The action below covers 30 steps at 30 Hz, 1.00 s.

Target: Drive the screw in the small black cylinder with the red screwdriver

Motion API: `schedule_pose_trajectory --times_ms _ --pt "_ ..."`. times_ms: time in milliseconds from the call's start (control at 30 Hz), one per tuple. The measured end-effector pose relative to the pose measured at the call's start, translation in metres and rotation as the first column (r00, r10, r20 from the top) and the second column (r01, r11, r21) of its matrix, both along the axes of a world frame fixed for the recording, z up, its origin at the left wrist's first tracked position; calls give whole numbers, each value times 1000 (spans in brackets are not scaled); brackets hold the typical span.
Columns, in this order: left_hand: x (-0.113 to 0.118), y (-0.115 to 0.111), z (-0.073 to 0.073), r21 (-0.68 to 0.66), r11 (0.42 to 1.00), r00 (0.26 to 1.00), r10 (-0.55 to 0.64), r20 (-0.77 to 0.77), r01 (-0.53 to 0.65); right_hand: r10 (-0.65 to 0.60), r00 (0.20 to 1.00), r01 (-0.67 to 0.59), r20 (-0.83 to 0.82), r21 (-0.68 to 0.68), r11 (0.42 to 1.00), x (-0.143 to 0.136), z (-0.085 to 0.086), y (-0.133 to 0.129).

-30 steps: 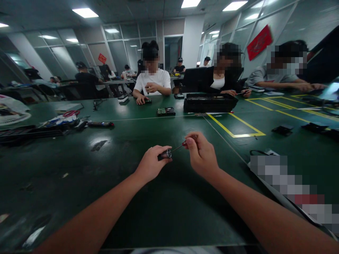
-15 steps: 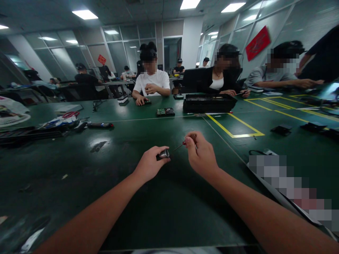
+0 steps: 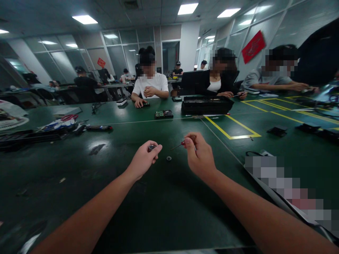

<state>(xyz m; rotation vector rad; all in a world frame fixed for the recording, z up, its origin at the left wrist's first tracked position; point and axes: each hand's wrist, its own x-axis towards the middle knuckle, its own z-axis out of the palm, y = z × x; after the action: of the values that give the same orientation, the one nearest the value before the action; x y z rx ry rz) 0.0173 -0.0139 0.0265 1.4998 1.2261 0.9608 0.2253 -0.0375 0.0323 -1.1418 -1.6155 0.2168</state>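
My left hand [image 3: 144, 157] is closed around a small dark cylinder with a metallic rim [image 3: 152, 148], just above the green table [image 3: 148, 218]. In my right hand [image 3: 200, 153] is a screwdriver [image 3: 183, 143], its handle wrapped by the fingers and its thin shaft pointing left and slightly down. A small round metallic part [image 3: 168, 158] lies on the table between the two hands, touching neither of them.
Beyond my hands are a green circuit board device [image 3: 164, 114] and a long black housing [image 3: 207, 105]. A black pen-like tool [image 3: 99, 128] lies at the left, a bag [image 3: 284, 195] at the right. Several people sit across the table.
My left hand has moved left with the cylinder and turned it more upright. The small round part now shows on the table. My right hand has barely moved.
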Motion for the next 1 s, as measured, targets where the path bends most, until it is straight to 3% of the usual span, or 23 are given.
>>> schedule_pose_trajectory --times_ms 100,233,333,533,633,767,833,933,1000 --pt "3 1 7 105 989 944 -66 -324 105 2 1000 -2 0 1 1000 0 1 -1" --pt "14 9 -1 200 931 758 -112 -642 307 4 1000 -4 -5 7 1000 1 1 -1" --pt "25 15 -13 218 907 646 -74 -760 360 10 1000 -10 -9 1 1000 1 0 0" --pt "27 22 -18 192 885 539 -76 -839 424 12 1000 -12 -2 -7 1000 2 0 -1" --pt "5 26 -12 144 910 595 -128 -793 388 19 1000 -19 3 -10 1000 2 1 -1" --pt "-44 32 5 -54 991 845 -135 -518 126 35 999 -35 2 15 999 2 0 -1" --pt "-77 32 14 -95 995 888 -52 -457 9 43 999 -43 0 16 999 2 -1 -1" --pt "-140 25 28 -95 965 936 211 -282 -246 51 999 -51 -3 10 999 2 -2 0" --pt "-185 14 38 -208 896 914 405 21 -392 54 999 -54 -1 7 999 2 -2 1"
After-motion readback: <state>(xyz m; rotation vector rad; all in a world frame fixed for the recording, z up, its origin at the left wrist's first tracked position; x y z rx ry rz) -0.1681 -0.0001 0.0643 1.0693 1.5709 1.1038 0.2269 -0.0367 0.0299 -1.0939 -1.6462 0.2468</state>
